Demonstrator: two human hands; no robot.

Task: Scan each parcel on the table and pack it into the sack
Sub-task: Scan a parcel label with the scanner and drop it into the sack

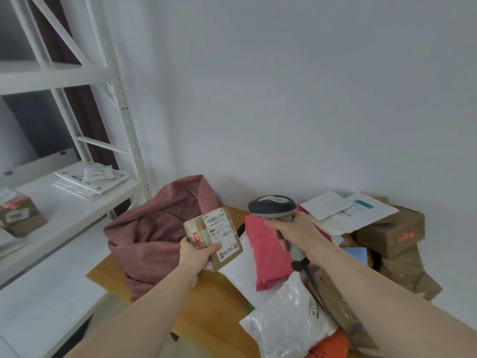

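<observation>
Two hands work near the frame's centre: the left hand (197, 251) grips a small cardboard parcel (214, 237), label up, just right of the open pink sack (154, 228) on the wooden table (206, 301). Right of it, the right hand (296, 233) is curled round a grey scanner (273, 206), above red and white mailers piled at lower right.

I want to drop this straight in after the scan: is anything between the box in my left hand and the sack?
Nothing visible. The left hand holds the small cardboard box right beside the pink sack, whose opening faces it. The other parcels lie to the right, under the scanner in the right hand.
</observation>
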